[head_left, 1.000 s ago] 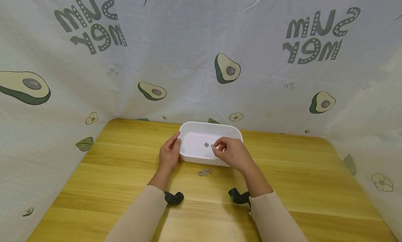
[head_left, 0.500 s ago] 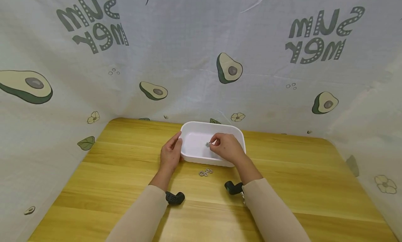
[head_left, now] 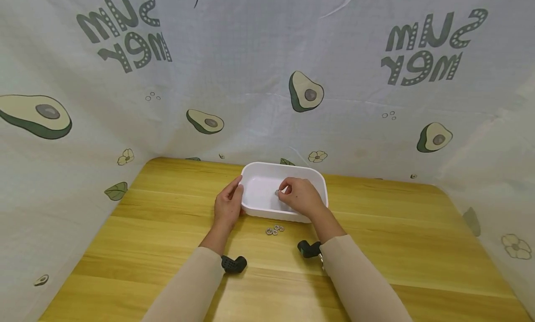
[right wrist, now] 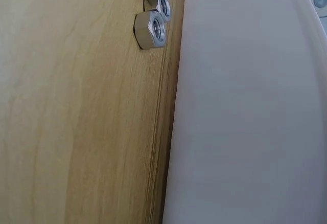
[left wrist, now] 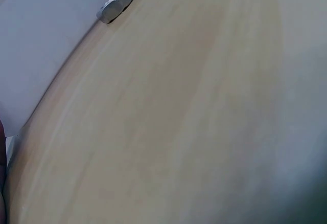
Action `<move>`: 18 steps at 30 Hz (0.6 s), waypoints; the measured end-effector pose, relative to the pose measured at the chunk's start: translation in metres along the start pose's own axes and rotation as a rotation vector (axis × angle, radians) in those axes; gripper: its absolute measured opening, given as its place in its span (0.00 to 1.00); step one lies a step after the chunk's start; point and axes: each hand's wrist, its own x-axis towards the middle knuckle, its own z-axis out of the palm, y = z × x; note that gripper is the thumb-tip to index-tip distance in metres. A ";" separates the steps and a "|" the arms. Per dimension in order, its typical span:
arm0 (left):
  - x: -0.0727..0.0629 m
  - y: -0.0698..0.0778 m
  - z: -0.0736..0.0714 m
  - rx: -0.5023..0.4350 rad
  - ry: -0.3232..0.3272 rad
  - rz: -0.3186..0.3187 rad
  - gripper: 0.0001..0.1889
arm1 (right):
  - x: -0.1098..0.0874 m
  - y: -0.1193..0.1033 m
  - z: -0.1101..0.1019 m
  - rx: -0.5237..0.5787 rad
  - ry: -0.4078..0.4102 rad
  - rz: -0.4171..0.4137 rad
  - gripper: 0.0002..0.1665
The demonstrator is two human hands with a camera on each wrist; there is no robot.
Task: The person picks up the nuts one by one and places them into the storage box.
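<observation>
A white plastic tub (head_left: 267,213) stands near the back of the wooden table. My left hand (head_left: 226,209) rests against its left end, the extended index finger and thumb at the rim. Inside the tub, my right hand (head_left: 302,195) pinches at a small metal nut (head_left: 277,192) between thumb and index finger, close over the tub's floor. The fingertips hide most of that nut and whatever lies beside it. In front of the tub, several hex nuts (head_left: 275,230) lie together on the table; the right wrist view shows a silver nut (right wrist: 151,30) with its threaded hole.
The wooden table (head_left: 167,233) extends around the tub on all sides. Behind it hangs a whitish curtain (head_left: 251,71) printed with avocados. Black wrist-worn devices sit on the left wrist (head_left: 234,265) and the right wrist (head_left: 309,249).
My right hand has moved slightly left and farther into the tub, bringing its fingertips to where two nuts showed earlier. My left hand stays at the tub's end; the nuts outside have not moved.
</observation>
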 end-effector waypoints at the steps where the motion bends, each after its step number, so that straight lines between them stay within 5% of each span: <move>1: 0.000 0.000 0.000 -0.002 0.001 0.001 0.20 | 0.001 0.000 0.000 -0.003 0.004 -0.002 0.08; 18: 0.002 -0.001 0.001 -0.003 0.004 0.003 0.20 | 0.004 0.001 0.001 -0.018 -0.034 0.002 0.10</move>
